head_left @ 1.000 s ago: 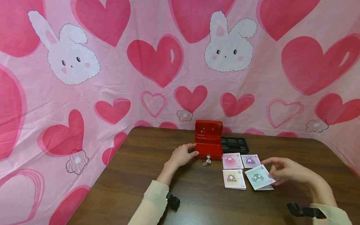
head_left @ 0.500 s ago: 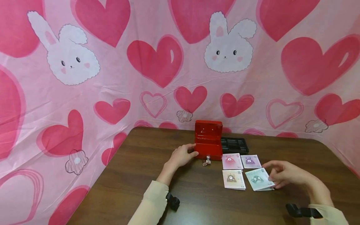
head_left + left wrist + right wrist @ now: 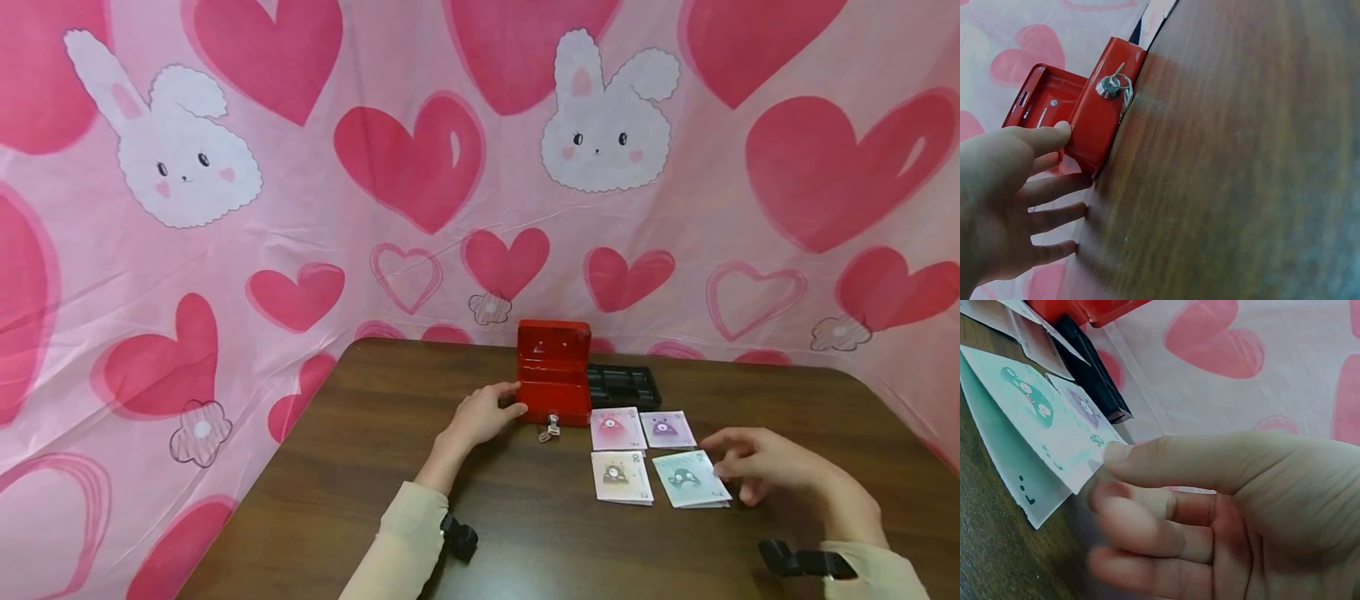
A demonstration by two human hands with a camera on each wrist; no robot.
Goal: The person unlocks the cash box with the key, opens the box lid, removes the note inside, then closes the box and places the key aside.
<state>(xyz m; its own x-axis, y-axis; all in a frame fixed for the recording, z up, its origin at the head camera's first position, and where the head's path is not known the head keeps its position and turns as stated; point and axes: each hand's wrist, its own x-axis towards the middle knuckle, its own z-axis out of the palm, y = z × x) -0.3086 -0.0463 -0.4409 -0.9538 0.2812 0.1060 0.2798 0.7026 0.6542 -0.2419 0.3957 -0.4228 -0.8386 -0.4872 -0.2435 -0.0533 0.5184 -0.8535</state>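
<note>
A small red cash box (image 3: 555, 404) stands at the table's far side with its lid raised and keys (image 3: 552, 425) hanging from the front lock. My left hand (image 3: 480, 417) rests against the box's left front corner; the thumb touches its edge in the left wrist view and the other fingers are spread nearly straight. A folded green play banknote (image 3: 690, 479) lies at the front right of several notes. My right hand (image 3: 765, 462) is at that note's right side, thumb at its corner, other fingers loosely bent and blurred in the right wrist view.
Beside the green note lie a yellow note (image 3: 621, 477), a pink note (image 3: 617, 429) and a purple note (image 3: 667, 429). Behind them sits a black compartment tray (image 3: 624, 387). A pink heart-print cloth (image 3: 495, 200) hangs behind the brown table (image 3: 420, 375).
The green note has settled lower over the paper beneath it. My right hand's fingers have loosened and drawn slightly away from it. My left hand stays at the box.
</note>
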